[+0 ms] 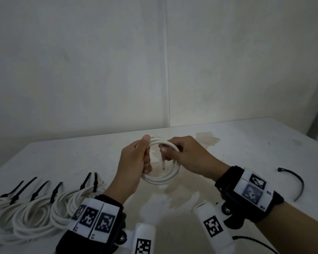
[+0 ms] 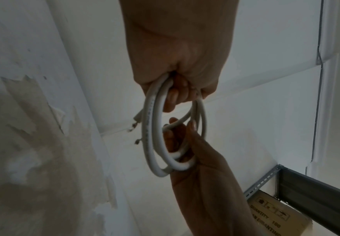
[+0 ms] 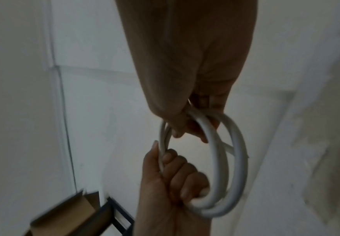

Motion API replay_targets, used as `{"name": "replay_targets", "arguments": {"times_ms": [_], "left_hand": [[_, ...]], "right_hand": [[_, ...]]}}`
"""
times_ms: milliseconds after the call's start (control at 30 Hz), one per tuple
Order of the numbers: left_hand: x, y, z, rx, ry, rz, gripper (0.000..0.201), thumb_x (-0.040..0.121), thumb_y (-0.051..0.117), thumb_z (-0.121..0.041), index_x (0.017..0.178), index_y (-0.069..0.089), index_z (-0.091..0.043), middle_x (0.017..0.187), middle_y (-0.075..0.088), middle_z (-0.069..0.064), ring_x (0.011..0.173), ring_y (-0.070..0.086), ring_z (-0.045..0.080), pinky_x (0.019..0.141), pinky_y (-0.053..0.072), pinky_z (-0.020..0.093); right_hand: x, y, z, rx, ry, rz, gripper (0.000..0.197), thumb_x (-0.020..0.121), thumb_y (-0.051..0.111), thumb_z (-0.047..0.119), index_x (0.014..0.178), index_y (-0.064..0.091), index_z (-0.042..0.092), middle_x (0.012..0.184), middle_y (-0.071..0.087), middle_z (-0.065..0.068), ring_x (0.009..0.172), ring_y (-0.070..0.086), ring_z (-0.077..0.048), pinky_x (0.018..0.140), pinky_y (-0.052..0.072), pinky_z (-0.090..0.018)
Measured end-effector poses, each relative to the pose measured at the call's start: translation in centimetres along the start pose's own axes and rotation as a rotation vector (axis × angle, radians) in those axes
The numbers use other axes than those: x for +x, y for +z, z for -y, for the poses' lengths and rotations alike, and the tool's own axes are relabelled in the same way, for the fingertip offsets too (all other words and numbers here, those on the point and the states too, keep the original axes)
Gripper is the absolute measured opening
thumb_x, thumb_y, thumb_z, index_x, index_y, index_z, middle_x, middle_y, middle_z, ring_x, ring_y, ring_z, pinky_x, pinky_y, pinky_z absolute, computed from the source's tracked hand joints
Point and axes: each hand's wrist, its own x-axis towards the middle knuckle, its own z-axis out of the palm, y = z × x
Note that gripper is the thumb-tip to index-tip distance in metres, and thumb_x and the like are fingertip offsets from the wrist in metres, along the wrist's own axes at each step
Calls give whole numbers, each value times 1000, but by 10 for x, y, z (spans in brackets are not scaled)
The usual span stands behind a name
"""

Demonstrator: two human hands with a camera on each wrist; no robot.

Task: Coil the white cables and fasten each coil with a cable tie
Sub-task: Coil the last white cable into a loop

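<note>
A white cable coil (image 1: 159, 181) of a few loops is held upright above the white table (image 1: 246, 143). My left hand (image 1: 145, 154) grips its left side, thumb on top and fingers curled through the loops. My right hand (image 1: 171, 149) pinches the top right of the coil, where a loose cable end (image 1: 163, 165) points down inside the ring. The left wrist view shows the coil (image 2: 147, 140) hanging from my left hand (image 2: 177, 92), with the right hand (image 2: 185, 143) below. The right wrist view shows the coil (image 3: 240, 167), my right hand (image 3: 193, 127) and left hand (image 3: 177, 174).
Several tied white coils (image 1: 33, 215) with black cable ties (image 1: 17, 189) lie in a row at the table's near left. One loose black cable tie (image 1: 302, 184) lies curved at the right. A metal shelf with a cardboard box (image 2: 276, 215) stands beyond the table.
</note>
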Motion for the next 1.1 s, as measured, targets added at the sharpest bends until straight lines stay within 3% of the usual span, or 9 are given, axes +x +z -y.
{"name": "replay_targets", "arguments": {"times_ms": [67, 133, 300, 400, 600, 700, 800, 933, 1100], "left_hand": [[1, 1, -1, 13, 16, 0, 40, 95, 46, -26, 58, 41, -13, 41, 29, -8, 36, 24, 8, 37, 27, 19], [2, 0, 0, 44, 38, 4, 38, 95, 46, -27, 61, 45, -11, 41, 32, -9, 37, 26, 8, 37, 28, 19], [6, -11, 5, 127, 53, -14, 29, 94, 48, -28, 78, 54, -5, 40, 35, -9, 35, 30, 7, 38, 32, 19], [7, -14, 9, 108, 37, -51, 35, 94, 48, -29, 66, 46, -8, 39, 33, -9, 35, 29, 7, 38, 31, 19], [1, -12, 7, 26, 11, -71, 40, 96, 42, -32, 62, 43, -11, 39, 30, -10, 35, 27, 7, 41, 32, 22], [-2, -8, 8, -36, -5, -75, 38, 100, 30, -34, 81, 56, -12, 42, 31, -8, 37, 29, 7, 45, 36, 24], [-5, -6, 13, 27, 105, -29, 27, 100, 29, -33, 109, 54, -39, 42, 33, -11, 41, 32, 3, 45, 39, 19], [-7, -6, 13, 145, 169, 33, 22, 96, 39, -31, 107, 58, -26, 42, 40, -10, 40, 37, 3, 46, 42, 22], [-5, -6, 10, 205, 240, 3, 19, 96, 41, -28, 91, 60, -26, 42, 41, -10, 38, 37, 4, 43, 41, 23]], "right_hand": [[1, 4, -4, 194, 41, -45, 20, 91, 55, 12, 85, 67, -2, 65, 64, -3, 57, 58, -5, 59, 46, -14], [1, 6, -5, 388, 108, -10, 17, 92, 52, 11, 83, 64, 4, 60, 64, 1, 57, 63, -7, 55, 47, -15], [-2, 0, -3, 658, 235, 249, 7, 87, 59, 13, 93, 60, 9, 65, 61, -1, 66, 61, -13, 64, 47, -21], [-2, 1, -3, 416, 194, 239, 24, 85, 63, 6, 108, 57, 8, 77, 62, -4, 76, 60, -17, 76, 49, -29], [-3, 0, 0, 186, 67, 128, 20, 95, 48, 13, 113, 55, 17, 80, 63, 2, 74, 63, -5, 72, 50, -21], [-6, 5, 0, 109, -5, 71, 26, 98, 39, 21, 120, 52, 20, 71, 60, 4, 67, 55, -3, 64, 43, -15], [-4, 10, -4, 68, -46, -26, 30, 99, 34, 24, 123, 52, 20, 66, 52, 7, 62, 50, 0, 60, 38, -13], [-4, 10, -3, 45, -51, -71, 25, 99, 33, 24, 114, 54, 24, 64, 49, 6, 57, 48, 0, 55, 38, -11], [-4, 13, -3, 75, -30, -79, 26, 99, 36, 25, 116, 55, 21, 66, 50, 5, 58, 49, -1, 61, 42, -21]]}}
